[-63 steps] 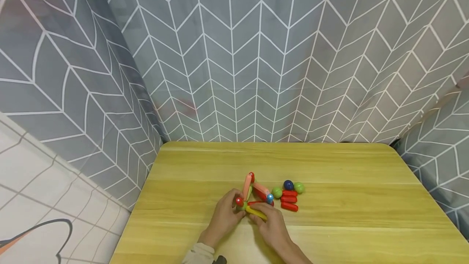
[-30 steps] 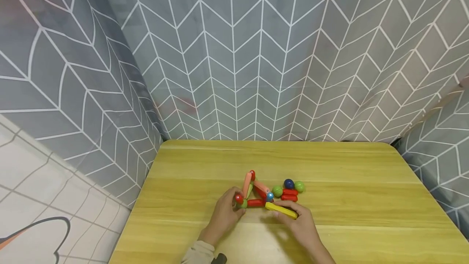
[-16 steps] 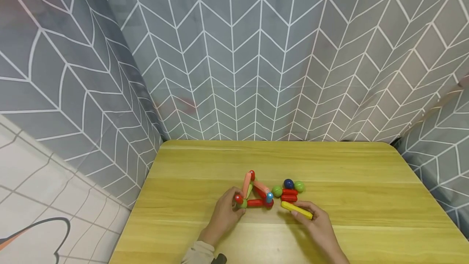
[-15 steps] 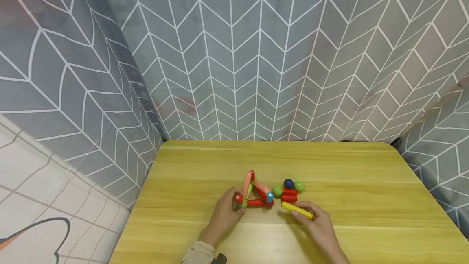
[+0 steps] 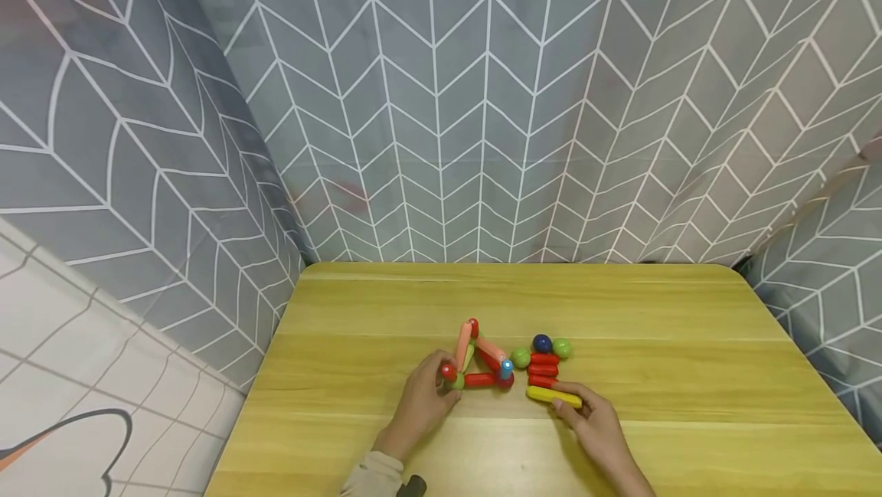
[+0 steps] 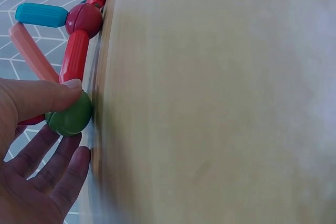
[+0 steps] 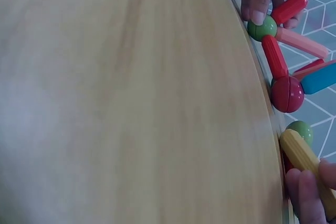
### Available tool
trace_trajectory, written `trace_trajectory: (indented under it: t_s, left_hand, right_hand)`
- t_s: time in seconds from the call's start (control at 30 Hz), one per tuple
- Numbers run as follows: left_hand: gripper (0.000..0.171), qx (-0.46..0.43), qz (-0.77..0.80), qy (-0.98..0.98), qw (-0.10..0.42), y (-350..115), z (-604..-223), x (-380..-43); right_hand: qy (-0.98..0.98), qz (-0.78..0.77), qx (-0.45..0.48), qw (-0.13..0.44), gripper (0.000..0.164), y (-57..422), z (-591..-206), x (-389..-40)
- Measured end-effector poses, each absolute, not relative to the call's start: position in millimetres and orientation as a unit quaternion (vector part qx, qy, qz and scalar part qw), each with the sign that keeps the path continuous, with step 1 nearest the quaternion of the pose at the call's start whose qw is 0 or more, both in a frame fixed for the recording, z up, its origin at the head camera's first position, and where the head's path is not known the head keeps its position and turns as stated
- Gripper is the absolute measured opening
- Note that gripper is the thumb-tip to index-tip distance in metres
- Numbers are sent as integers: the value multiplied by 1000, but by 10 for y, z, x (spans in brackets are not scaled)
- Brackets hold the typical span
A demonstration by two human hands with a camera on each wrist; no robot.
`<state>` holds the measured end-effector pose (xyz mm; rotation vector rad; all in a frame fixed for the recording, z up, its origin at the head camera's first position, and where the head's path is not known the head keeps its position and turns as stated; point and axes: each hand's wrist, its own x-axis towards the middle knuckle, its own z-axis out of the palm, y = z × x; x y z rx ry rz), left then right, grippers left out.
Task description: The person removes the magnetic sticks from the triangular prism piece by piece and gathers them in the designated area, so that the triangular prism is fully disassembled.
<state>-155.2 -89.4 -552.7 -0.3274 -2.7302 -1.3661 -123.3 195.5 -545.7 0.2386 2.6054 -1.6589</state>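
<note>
Yellow and ridged, a rod [image 7: 302, 150] is pinched by right fingers [image 7: 310, 198]; left fingers [image 6: 50, 97] grip a green ball [image 6: 76, 116].

This was a curtained-off nook; whether in a home or workplace could not be told. Grey fabric curtains with white chevron lines [image 5: 462, 114] hung behind and at both sides of a yellow wood-grain tabletop with rounded corners [image 5: 689, 359], and a white, line-gridded surface [image 5: 62, 351] showed at the left.
</note>
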Motion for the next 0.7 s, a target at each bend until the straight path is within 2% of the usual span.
trace_trajectory:
  t_s: [0.2,0.7]
  left_hand:
    - [43,-109,-445,-888,37,-899,-5534,-1554]
    - [41,-104,-449,-887,39,-892,-5546,-1558]
  right_hand:
    - [855,-511,94,9,26,1951,-5479,-1246]
    - [888,-456,53,-10,26,1890,-5502,-1239]
